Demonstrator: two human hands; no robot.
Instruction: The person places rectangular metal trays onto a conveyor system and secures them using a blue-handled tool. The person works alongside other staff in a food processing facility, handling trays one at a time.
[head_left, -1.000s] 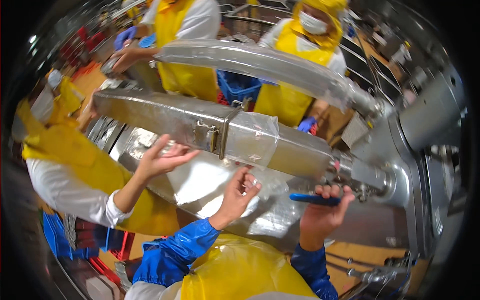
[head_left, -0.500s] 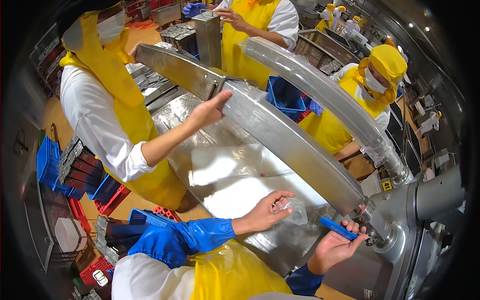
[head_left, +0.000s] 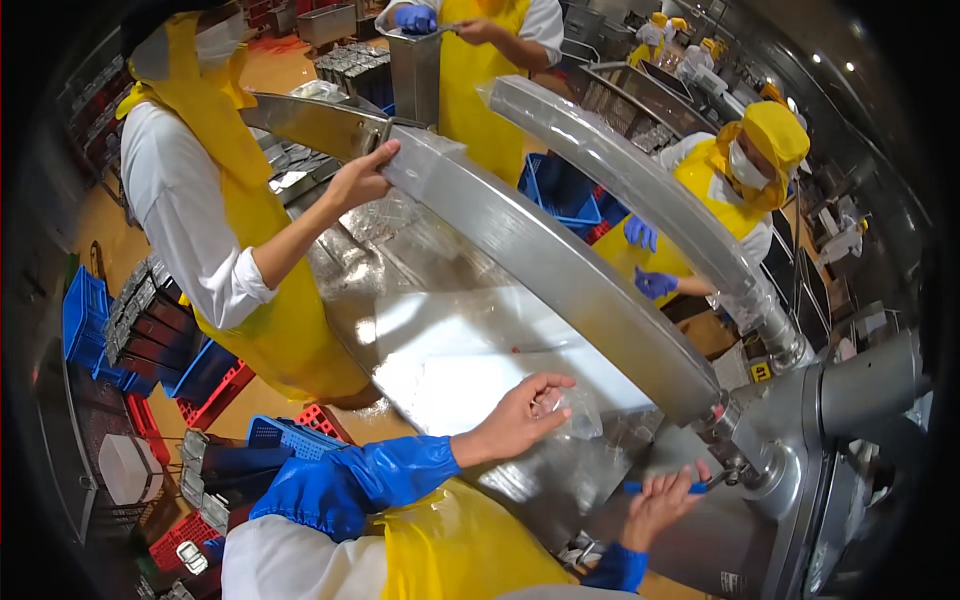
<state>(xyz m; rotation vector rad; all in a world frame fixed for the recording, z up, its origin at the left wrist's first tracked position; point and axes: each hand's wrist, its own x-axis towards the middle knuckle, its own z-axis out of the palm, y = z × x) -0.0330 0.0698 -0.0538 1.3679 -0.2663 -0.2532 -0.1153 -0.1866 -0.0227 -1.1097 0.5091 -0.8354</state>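
Note:
My left hand [head_left: 515,420] is over the metal table, its fingers curled around a crumpled piece of clear plastic film [head_left: 582,416]. Lower right, my right hand [head_left: 660,508] is closed around a blue lever handle [head_left: 668,487] at the base of a metal nozzle [head_left: 735,432]. A long rectangular metal mould [head_left: 560,265] reaches from that nozzle toward the upper left. Its far end carries clear film and meets another metal mould [head_left: 320,125], where a co-worker's hand [head_left: 362,180] grips the joint.
Beside the mould, a clear plastic-covered tube [head_left: 640,180] runs to a second nozzle [head_left: 785,345]. White sheets [head_left: 450,335] lie on the metal table [head_left: 345,260]. Co-workers in yellow aprons stand around it. Blue crates [head_left: 560,195] and red crates [head_left: 220,395] hold or surround metal moulds.
The blue handle has swung from slanted to nearly level, my right hand moving down with it. The co-worker's hand and the moulds' joint have shifted up and left. My left hand keeps the film.

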